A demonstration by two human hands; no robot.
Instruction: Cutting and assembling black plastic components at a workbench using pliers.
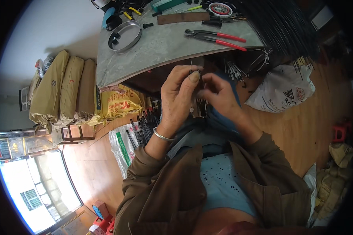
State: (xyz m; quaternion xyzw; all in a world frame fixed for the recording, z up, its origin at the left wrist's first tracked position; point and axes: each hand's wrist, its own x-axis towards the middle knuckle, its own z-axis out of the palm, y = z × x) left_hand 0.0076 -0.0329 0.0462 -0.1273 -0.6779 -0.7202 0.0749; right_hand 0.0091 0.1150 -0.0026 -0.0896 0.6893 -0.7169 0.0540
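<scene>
My left hand (178,90) is raised in front of the bench edge, with a metal bangle at its wrist. Its thumb and index finger pinch a small dark piece (196,71), and a thin wire-like tip stands up beside it. My right hand (222,96) is close on the right, fingers curled inward and slightly blurred. Whatever lies in its fingertips is hidden. On the bench beyond lie pincers (219,38) with red handles. To their left, a round metal tray (125,36) holds small black parts.
The grey bench (153,51) also carries a brown strip (183,18), a small bowl (220,9) and a bundle of long black rods (280,27). A white sack (280,90) sits on the floor to the right. Brown rolls (53,86) lean at left; black rods (147,127) stand beside my left arm.
</scene>
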